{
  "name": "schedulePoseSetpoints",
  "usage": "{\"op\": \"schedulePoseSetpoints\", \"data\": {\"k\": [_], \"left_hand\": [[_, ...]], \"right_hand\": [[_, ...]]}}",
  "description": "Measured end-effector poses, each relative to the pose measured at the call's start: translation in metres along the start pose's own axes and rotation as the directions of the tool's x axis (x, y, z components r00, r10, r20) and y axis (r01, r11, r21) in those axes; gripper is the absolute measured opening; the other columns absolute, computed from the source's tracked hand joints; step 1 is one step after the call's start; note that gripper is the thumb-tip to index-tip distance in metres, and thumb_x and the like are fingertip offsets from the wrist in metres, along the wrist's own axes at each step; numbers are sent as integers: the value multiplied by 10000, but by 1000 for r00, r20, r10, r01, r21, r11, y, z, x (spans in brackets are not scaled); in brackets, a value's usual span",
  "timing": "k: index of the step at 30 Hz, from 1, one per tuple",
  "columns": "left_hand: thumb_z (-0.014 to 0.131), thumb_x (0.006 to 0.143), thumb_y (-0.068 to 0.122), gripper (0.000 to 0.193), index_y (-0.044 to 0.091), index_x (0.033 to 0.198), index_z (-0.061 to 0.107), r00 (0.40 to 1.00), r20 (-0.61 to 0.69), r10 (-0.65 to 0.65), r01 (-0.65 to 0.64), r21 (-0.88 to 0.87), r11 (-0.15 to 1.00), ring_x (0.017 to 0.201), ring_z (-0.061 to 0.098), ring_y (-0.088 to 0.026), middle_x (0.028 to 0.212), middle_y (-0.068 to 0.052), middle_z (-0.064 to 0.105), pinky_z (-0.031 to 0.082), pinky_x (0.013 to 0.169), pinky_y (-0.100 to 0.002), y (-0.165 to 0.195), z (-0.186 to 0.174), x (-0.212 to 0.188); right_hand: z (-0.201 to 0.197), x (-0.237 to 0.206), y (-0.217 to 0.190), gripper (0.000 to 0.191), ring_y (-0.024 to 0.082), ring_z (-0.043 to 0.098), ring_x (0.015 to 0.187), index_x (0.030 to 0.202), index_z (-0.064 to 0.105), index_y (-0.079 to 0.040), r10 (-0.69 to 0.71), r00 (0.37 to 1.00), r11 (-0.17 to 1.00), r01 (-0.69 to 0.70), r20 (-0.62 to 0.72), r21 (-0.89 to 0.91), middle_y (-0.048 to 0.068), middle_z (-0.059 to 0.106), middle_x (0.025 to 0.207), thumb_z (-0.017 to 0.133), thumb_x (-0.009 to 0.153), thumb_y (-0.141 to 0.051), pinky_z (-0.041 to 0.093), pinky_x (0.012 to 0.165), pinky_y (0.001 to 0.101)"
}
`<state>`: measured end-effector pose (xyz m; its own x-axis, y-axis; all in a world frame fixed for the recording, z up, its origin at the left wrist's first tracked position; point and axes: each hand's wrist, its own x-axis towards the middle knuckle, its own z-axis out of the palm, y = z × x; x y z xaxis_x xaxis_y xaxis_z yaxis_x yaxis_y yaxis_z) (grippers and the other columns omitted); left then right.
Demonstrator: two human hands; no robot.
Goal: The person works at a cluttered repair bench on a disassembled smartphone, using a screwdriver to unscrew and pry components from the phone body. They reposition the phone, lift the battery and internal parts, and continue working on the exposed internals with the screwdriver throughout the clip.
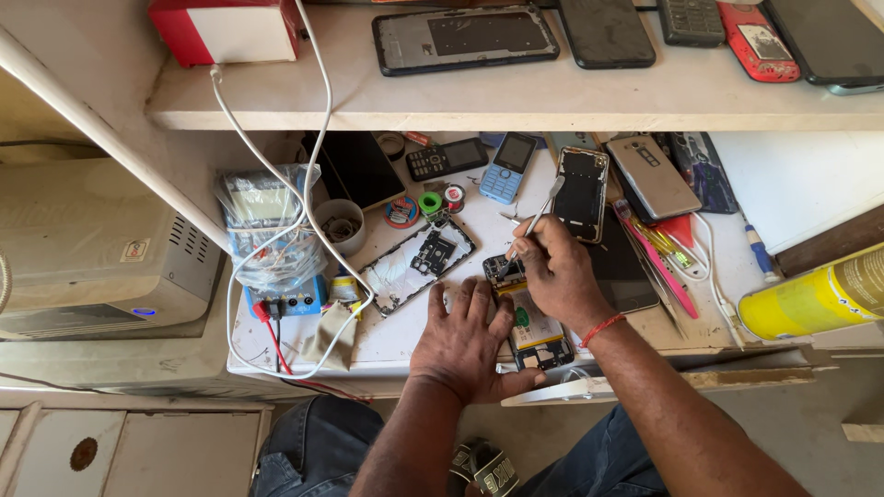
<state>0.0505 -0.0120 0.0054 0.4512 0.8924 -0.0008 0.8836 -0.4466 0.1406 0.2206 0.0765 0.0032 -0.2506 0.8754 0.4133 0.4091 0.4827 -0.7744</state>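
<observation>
**Opened phone under both hands at the counter's front edge**

Opened phone (529, 322) flat on the counter (405, 336), close to the front edge, back cover off, battery and board showing. Left hand (465, 336) laid palm-down beside and partly over its left side, fingers spread, gripping nothing. Right hand (552, 271) over the phone's upper end, fingers pinched around a thin tool (537, 219), handle slanting up and away, tip down at the board.

Just left of the phone, a removed frame (419, 262) lying at a slant, a small dark part resting in it. Further left, near the counter's left edge, a small round cup (339, 225), contents a tangle of small bits, too small to tell. Beside it a meter (267, 225) wrapped in a clear plastic bag, with a white cable (313, 138) looping over it and down to the front edge. Below that, a small blue box (293, 299) with red leads.

Toward the back edge: tape rolls (425, 204), a black keypad phone (445, 158), a blue keypad phone (507, 167), another open phone (582, 193) and a grey phone (652, 175). Right of the hands, pink tweezers (665, 262). At the right edge, a yellow can (815, 294) on its side.

On the shelf (516, 101) above: a red-and-white box (226, 32) at the left, more phones along it.
</observation>
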Motion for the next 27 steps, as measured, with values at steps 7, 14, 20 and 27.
{"op": "schedulePoseSetpoints", "data": {"k": [7, 14, 20, 27], "left_hand": [[444, 719, 943, 1148, 85, 1481, 442, 1000, 7, 3, -3, 8, 1000, 1451, 295, -401, 1523, -264, 367, 160, 1122, -723, -1, 0, 0], [448, 729, 937, 1137, 81, 1477, 446, 1000, -10, 9, -9, 18, 1000, 1448, 307, -398, 1513, -261, 383, 171, 1117, -737, -1, 2, -2], [447, 723, 936, 1137, 76, 1466, 449, 1000, -25, 8, -7, 27, 1000, 1442, 315, -399, 1505, -262, 391, 168, 1109, -747, -1, 3, -1], [441, 729, 938, 1131, 77, 1462, 452, 999, -39, 11, -10, 32, 999, 1449, 315, -397, 1519, -259, 385, 167, 1115, -746, -1, 5, -1]], "right_hand": [[-2, -1, -6, 105, 154, 760, 884, 1110, 552, -10, -51, 997, 998, 49, 55, 36, 93, 747, 915, 566, 1056, -100, 602, 776, 303], [-8, -2, -15, 78, 176, 771, 888, 1084, 594, -8, -95, 990, 996, 93, 100, 16, 110, 730, 944, 570, 1033, -61, 610, 770, 305], [-9, -1, -22, 77, 175, 787, 939, 1089, 602, -20, -94, 989, 996, 94, 114, 8, 97, 748, 973, 594, 1023, -57, 632, 764, 303], [-14, 3, -29, 56, 189, 792, 903, 1050, 637, -23, -88, 983, 994, 96, 159, -42, 99, 757, 931, 621, 997, -31, 620, 771, 302]]}}
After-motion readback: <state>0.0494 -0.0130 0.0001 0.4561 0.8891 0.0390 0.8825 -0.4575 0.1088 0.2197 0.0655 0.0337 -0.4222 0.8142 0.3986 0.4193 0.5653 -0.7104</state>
